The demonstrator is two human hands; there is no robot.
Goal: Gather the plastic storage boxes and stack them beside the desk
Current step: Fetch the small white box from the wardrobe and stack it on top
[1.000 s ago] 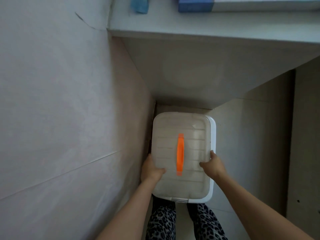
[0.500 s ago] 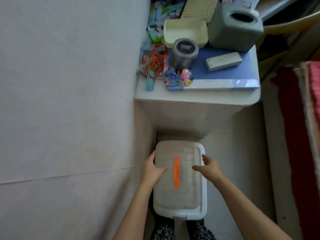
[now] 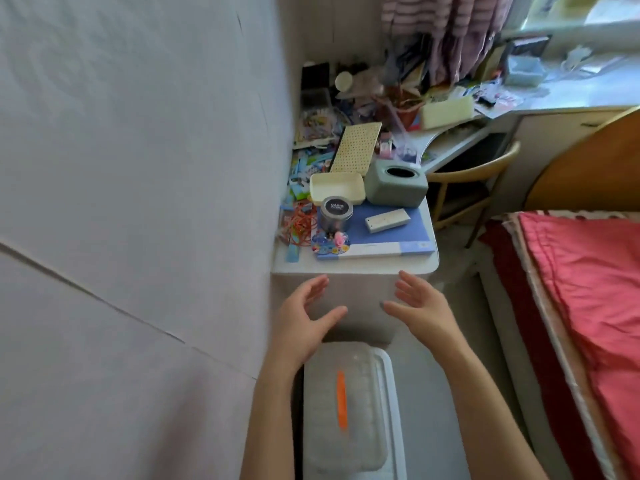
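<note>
A white plastic storage box (image 3: 360,420) with a translucent lid and an orange handle sits on the floor against the wall, right in front of the white desk (image 3: 353,292). My left hand (image 3: 304,318) and my right hand (image 3: 420,306) hover above the box's far end, palms facing each other, fingers spread, holding nothing. Both hands are clear of the lid. The near end of the box runs out of the bottom of the view.
The desk top carries a blue board (image 3: 388,233), a tin (image 3: 336,213), a green tissue holder (image 3: 396,183), a cream tray (image 3: 336,188) and clutter. The wall (image 3: 138,202) is at the left, a red-covered bed (image 3: 581,306) at the right, a wooden chair (image 3: 474,181) beyond.
Both hands have let go of the box lid and risen toward the desk edge. The view has lifted, so the desk top and bed now show.
</note>
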